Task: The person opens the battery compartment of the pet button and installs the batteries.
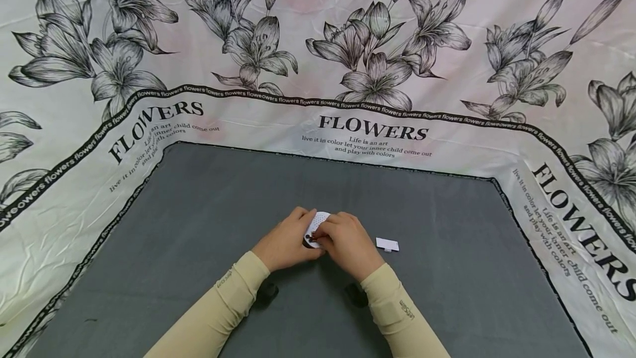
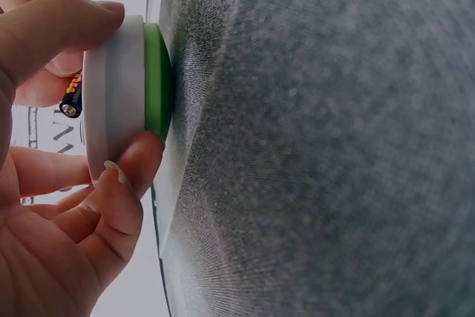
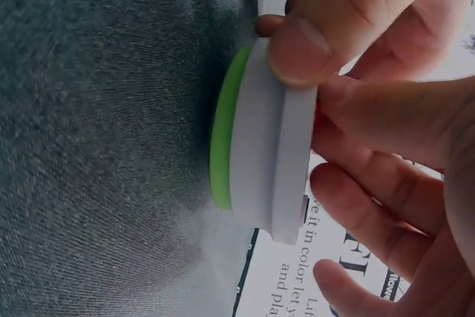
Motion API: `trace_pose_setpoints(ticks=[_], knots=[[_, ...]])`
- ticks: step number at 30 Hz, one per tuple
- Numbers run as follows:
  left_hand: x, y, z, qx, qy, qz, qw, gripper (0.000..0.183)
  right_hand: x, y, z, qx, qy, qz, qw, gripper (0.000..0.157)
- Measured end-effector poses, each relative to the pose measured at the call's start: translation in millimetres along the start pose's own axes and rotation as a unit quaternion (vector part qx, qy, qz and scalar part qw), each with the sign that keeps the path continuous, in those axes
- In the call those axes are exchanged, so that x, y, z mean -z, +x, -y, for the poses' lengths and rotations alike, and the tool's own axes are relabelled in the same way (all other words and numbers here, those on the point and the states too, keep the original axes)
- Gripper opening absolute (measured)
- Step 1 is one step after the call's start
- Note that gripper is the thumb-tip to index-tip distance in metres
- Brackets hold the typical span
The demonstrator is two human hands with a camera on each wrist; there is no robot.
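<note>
A round white device (image 1: 320,219) with a green base (image 2: 157,79) is held by my left hand (image 1: 288,241), thumb on its upper edge and fingers curled beneath. Its face has small dots in the head view. Against that face, my right hand (image 1: 349,243) pinches a small black-and-orange battery (image 2: 72,98); one metal end sticks out in the left wrist view. The right wrist view shows the right fingertips (image 3: 334,187) at the face, while the battery is hidden there. The left thumb (image 3: 300,50) presses the device's rim.
A small white cover with a tab (image 1: 387,244) lies on the grey cloth (image 1: 437,280), just right of my right hand. The cloth's white border (image 1: 268,120) carries printed lettering and flowers. A black wrist camera (image 1: 356,295) hangs under the right cuff.
</note>
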State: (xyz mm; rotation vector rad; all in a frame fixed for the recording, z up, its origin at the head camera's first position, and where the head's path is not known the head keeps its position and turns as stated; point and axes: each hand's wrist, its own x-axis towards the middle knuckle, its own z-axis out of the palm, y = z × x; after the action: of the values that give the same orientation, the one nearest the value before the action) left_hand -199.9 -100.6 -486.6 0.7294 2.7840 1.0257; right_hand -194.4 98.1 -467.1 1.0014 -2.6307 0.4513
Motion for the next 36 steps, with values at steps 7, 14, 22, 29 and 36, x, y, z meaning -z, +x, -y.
trace_pose_setpoints(ticks=[7, 14, 22, 29, 36], knots=[[1.2, -0.5, 0.2, 0.0, 0.013, -0.001, 0.9999, 0.087, -3.7, 2, 2, -0.002, -0.018, -0.017, 1.0, 0.011], [0.3, 0.2, 2.2, -0.006, 0.018, 0.0, 0.9998, 0.086, -10.4, 5, 5, -0.006, -0.019, -0.036, 0.999, 0.013], [-0.2, 2.6, 2.1, -0.003, 0.018, 0.001, 0.9998, 0.089, -10.9, 3, 9, -0.073, 0.026, -0.037, 0.996, 0.009], [1.6, 3.3, -1.7, 0.003, 0.016, 0.001, 0.9999, 0.089, -6.9, 4, 12, -0.143, 0.087, -0.018, 0.986, 0.009], [-1.5, 0.1, -1.4, -0.011, 0.022, -0.013, 0.9996, 0.088, -8.4, 3, 11, -0.172, 0.126, -0.003, 0.977, 0.013]])
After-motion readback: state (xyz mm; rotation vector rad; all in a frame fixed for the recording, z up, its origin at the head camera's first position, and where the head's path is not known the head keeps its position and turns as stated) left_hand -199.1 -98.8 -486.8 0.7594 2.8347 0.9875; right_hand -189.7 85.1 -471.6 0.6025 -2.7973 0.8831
